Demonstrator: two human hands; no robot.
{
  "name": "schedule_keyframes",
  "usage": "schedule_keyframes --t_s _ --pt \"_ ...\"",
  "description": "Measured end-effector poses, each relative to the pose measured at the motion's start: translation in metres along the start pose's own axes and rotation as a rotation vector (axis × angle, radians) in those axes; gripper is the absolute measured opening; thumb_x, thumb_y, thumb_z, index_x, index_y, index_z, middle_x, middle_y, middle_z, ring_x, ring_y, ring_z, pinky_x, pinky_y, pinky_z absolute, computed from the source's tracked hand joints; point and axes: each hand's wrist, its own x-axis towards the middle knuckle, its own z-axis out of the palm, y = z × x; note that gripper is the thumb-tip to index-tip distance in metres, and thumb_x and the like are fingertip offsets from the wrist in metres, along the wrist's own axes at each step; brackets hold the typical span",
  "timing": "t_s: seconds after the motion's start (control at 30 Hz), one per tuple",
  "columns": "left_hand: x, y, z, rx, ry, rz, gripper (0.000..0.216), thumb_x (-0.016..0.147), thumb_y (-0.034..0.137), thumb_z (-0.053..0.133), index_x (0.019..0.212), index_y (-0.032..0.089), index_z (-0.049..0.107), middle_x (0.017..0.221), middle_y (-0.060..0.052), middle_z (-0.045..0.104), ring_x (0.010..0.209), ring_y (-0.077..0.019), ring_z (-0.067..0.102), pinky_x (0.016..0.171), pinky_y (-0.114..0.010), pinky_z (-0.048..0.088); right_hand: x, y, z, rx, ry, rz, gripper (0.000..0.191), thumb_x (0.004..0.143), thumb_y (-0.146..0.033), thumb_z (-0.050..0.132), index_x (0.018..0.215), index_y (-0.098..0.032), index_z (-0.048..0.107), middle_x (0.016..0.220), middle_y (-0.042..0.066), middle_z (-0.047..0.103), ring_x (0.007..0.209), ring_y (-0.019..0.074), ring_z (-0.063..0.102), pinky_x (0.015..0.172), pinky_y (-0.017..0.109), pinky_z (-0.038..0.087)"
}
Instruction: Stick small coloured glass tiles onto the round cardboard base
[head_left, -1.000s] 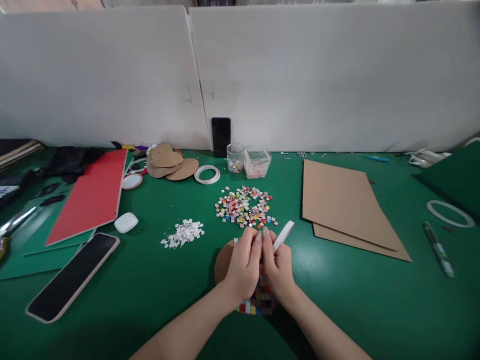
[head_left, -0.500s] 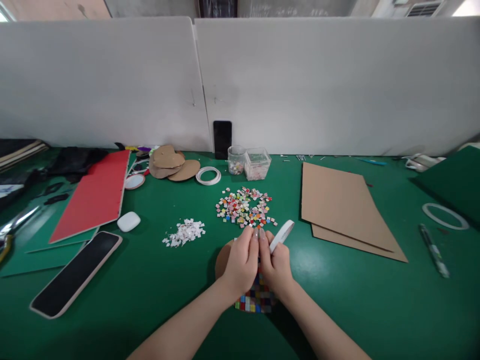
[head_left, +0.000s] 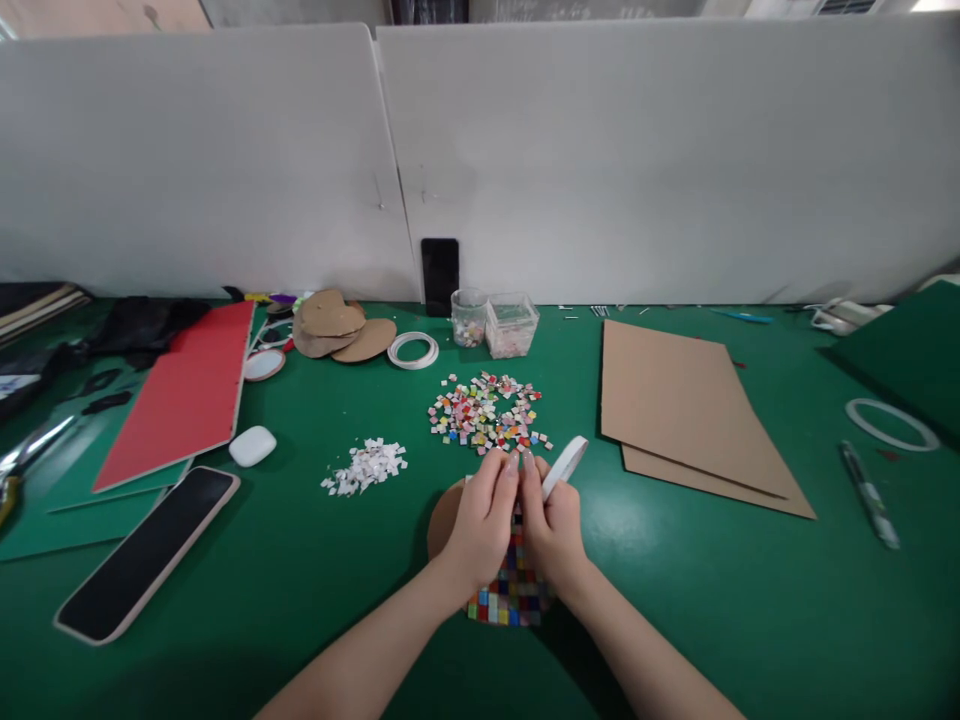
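My left hand (head_left: 480,515) is closed, thumb and fingers pinched together. Whatever lies between its fingertips is too small to make out. Right beside it, my right hand (head_left: 553,520) is closed on a roll of white tape (head_left: 568,462), which stands up between thumb and fingers. Both hands are over a round piece of cardboard (head_left: 444,520) partly covered with rows of colourful mosaic tiles (head_left: 502,605). The hands hide much of it. Just beyond the fingertips lies a loose heap of coloured tiles (head_left: 480,412). White paper bits (head_left: 367,466) are piled to the left.
A phone (head_left: 150,555), a white case (head_left: 253,446) and a red board (head_left: 180,400) lie left. Clear containers (head_left: 512,325), a tape roll (head_left: 413,350) and cardboard shapes (head_left: 330,318) stand behind. Cardboard sheets (head_left: 675,400) and a pen (head_left: 870,497) are right.
My fingertips have moved slightly apart, with a small gap now between the two hands. The tape roll stays in my right hand. The whole view has shifted a little.
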Motion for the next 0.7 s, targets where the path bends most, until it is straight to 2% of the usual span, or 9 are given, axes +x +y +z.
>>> schedule_keyframes --t_s 0.13,0.33,0.7 --pt "-0.0012 -0.0004 0.0007 -0.071 -0.045 -0.022 0.023 0.091 0.034 0.032 0.074 0.02 0.038 0.066 0.003 0.039 0.065 -0.0117 0.043 0.06 -0.024 0.036 0.0004 0.0004 0.0011 -0.016 0.009 0.012 0.026 0.091 -0.029 0.033 0.069 -0.019 0.044 0.055 -0.004 0.043 0.048 0.0095 0.04 0.046 0.022 0.03" --pt "-0.0001 -0.0026 -0.0013 -0.079 -0.057 -0.023 0.024 0.092 0.033 0.031 0.074 0.019 0.04 0.07 0.002 0.043 0.066 -0.0116 0.043 0.06 -0.024 0.035 0.0018 0.0036 0.0015 -0.074 -0.019 -0.036 0.028 0.091 -0.029 0.033 0.066 -0.02 0.039 0.053 -0.005 0.039 0.045 0.0086 0.038 0.045 0.021 0.03" --pt "0.0002 -0.0059 -0.0018 0.078 -0.009 0.04 0.023 0.092 0.029 0.029 0.074 0.02 0.039 0.068 0.001 0.043 0.063 -0.0127 0.043 0.061 -0.025 0.036 0.0015 0.006 0.0014 -0.155 -0.04 -0.127 0.026 0.092 -0.028 0.031 0.068 -0.021 0.038 0.054 -0.005 0.04 0.045 0.0091 0.04 0.044 0.021 0.03"
